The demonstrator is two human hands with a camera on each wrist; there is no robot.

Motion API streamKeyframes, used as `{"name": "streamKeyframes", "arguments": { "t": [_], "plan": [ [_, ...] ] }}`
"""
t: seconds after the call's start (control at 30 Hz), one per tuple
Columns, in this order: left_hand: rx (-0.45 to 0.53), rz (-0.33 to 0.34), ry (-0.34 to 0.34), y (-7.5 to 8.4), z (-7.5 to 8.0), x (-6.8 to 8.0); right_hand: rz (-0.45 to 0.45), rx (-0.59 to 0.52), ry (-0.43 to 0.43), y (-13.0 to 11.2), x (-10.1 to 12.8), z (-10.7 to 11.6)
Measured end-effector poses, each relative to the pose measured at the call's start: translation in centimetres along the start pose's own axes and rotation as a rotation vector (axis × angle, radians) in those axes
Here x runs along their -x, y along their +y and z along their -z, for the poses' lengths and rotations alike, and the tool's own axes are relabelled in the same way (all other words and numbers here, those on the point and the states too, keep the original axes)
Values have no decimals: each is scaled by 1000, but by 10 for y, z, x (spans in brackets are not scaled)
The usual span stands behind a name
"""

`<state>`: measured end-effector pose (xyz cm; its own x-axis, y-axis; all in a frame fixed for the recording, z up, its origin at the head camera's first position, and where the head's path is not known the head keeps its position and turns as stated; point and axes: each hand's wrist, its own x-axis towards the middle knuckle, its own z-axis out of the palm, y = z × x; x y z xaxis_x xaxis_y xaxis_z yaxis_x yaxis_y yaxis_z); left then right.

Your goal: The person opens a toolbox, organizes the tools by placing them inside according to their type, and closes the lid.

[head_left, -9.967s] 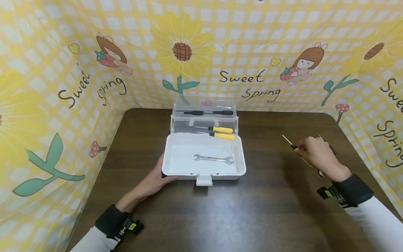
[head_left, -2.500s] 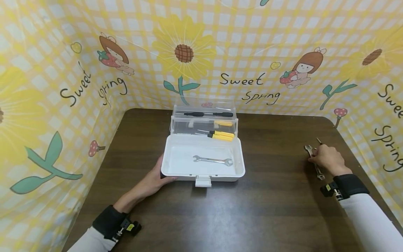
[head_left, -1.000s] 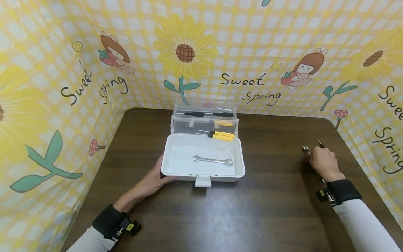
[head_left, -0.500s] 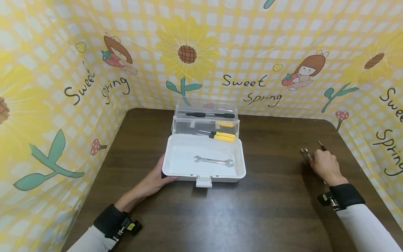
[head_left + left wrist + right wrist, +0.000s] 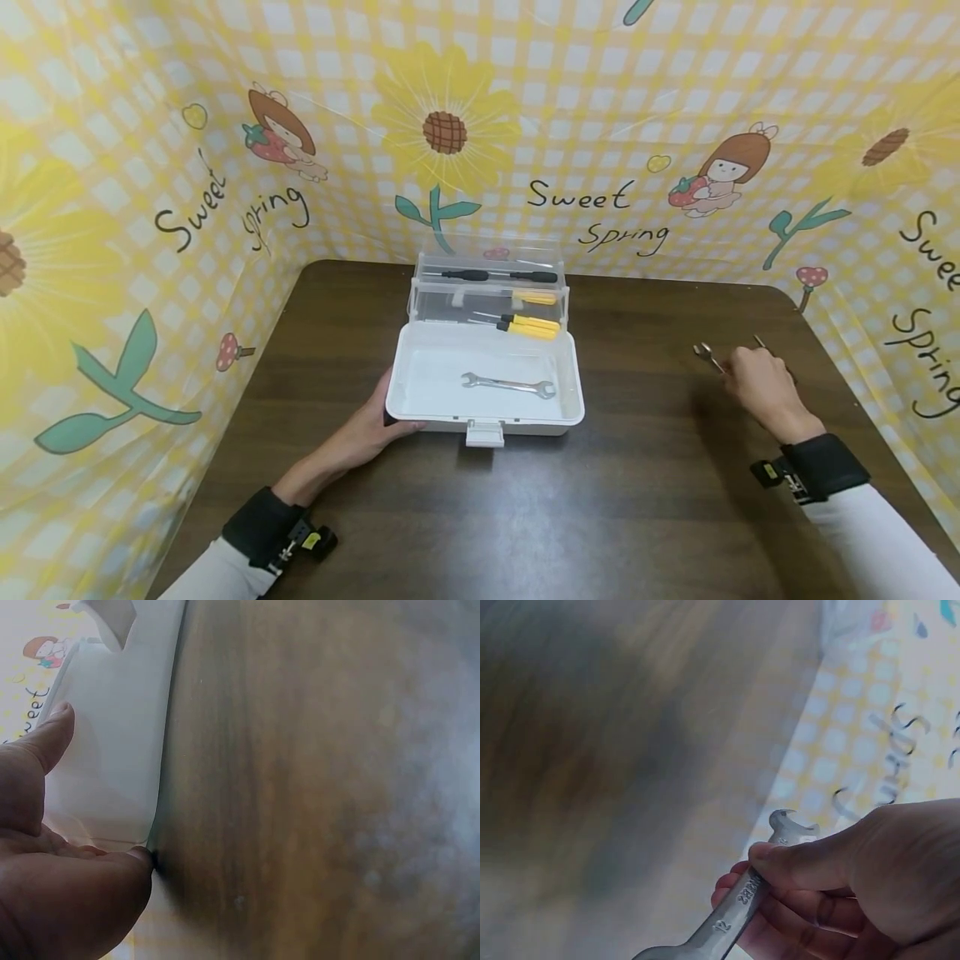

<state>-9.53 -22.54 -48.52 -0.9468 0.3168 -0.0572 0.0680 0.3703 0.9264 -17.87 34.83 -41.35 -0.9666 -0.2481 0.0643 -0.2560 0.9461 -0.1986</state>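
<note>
toolbox (image 5: pixel 420 392): open on table centre, second spanner lying inside
left hand (image 5: pixel 369 432): pressed against toolbox's near-left corner, fingers relaxed
right hand (image 5: pixel 757 385): well right of toolbox, grasping wrench
wrench (image 5: pixel 706 355): long axis aims up-left, toward toolbox

Staged recording booth, not a real workshop or home. Dark wood-grain counter (image 5: pixel 525 517) is boxed in on three sides by a yellow gingham backdrop (image 5: pixel 600 100) printed with sunflowers, cartoon girls holding strawberries and "Sweet Spring" lettering; the sheet is creased and sags at the corners, so it's hung fabric or plastic, not a wall. Only props: a white plastic toolbox (image 5: pixel 420 400) with clear tiered trays, yellow-handled screwdrivers (image 5: pixel 528 325), a wrench (image 5: pixel 508 384). Black straps with small devices on both wrists (image 5: pixel 806 477).
</note>
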Motion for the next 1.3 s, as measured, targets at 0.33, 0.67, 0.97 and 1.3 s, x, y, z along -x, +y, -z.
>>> {"name": "streamKeyframes", "arguments": {
  "t": [0.33,0.67,0.97,1.3],
  "plan": [
    [11,-20,9,-1,-1,0,169,6,-16,-56,-6,22],
    [6,-5,2,-1,-1,2,313,28,-8,-104,-11,43],
    [1,-2,9,-2,1,1,385,9,13,-147,-14,50],
    [-3,1,4,-2,2,1,452,48,-8,-189,-23,48]
  ]
}}
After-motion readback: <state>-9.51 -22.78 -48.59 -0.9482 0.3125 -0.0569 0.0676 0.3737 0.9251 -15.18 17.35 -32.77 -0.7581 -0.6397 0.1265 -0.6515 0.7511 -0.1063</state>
